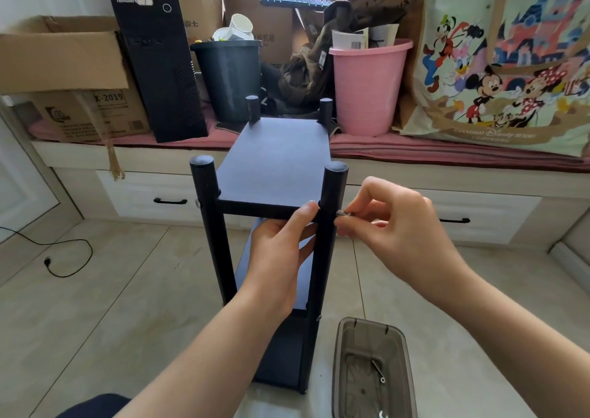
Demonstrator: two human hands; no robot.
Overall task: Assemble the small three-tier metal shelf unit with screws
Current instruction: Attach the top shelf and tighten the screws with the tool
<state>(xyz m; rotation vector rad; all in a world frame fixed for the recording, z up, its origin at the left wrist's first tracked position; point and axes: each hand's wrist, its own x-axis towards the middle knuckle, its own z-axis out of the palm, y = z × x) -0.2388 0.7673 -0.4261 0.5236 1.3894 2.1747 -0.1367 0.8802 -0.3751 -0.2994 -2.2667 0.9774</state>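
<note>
Landmark: the near right post [330, 194] of the shelf unit [274, 162], which stood upright on the floor in front of me; every place below is given from that post.
Top shelf: its front edge [261, 208] met the post just left of it, well below the post's cap.
Left hand: my left hand [281, 248] was left of the post and under the shelf edge, thumb pressed on the front of the edge beside the joint, fingers curled beneath it, gripping the shelf to hold it level.
Right hand: my right hand [389, 219] was just right of the post, thumb and forefinger pinching a small silver screw [343, 214], the other fingers loosely curled.
Screw: its tip was at the post's right face, level with the shelf edge (whether it had entered a hole I could not tell).
Doing it well: I judged the shelf needed holding so its hole lined up with the post's, the screw kept square to the post, and turned by finger first so the thread caught cleanly.
Risk: a tilted start would probably cross-thread.
Spare parts: a smoky plastic tray [370, 369] lay on the floor below and right of the post's foot, with a little hardware inside.
</note>
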